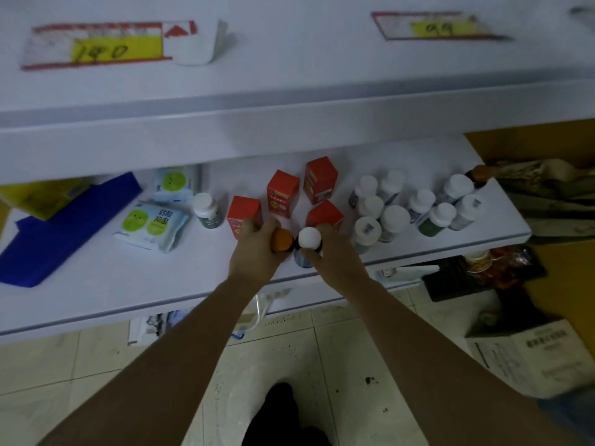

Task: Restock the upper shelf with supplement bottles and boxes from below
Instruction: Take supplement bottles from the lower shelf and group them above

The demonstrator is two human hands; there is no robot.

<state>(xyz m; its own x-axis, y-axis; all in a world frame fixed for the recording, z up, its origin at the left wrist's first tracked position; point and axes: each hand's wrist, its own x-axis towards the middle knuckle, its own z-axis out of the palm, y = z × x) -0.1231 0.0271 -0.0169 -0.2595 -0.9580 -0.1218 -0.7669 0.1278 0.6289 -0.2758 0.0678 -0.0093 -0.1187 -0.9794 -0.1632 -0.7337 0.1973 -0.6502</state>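
My left hand (pixel 254 249) grips a dark bottle with an orange cap (pixel 282 239) over the lower shelf (pixel 128 284). Right beside it, my right hand (pixel 335 252) grips a bottle with a white cap (pixel 309 238) and a bluish label. Several red boxes (pixel 282 192) stand just behind both hands. A cluster of white-capped bottles (pixel 396 217) stands to the right. One green-labelled bottle (pixel 206 209) stands alone left of the boxes. The upper shelf (pixel 289 78) lies above, bare apart from its tags.
Two price tags (pixel 96 46) (pixel 434 27) lie on the upper shelf. Wipe packs (pixel 151 225), a blue tray (pixel 64 230) and a yellow box (pixel 42 196) sit at the lower shelf's left. An orange-capped bottle (pixel 479 173) stands far right. Cardboard boxes (pixel 531 352) stand on the floor.
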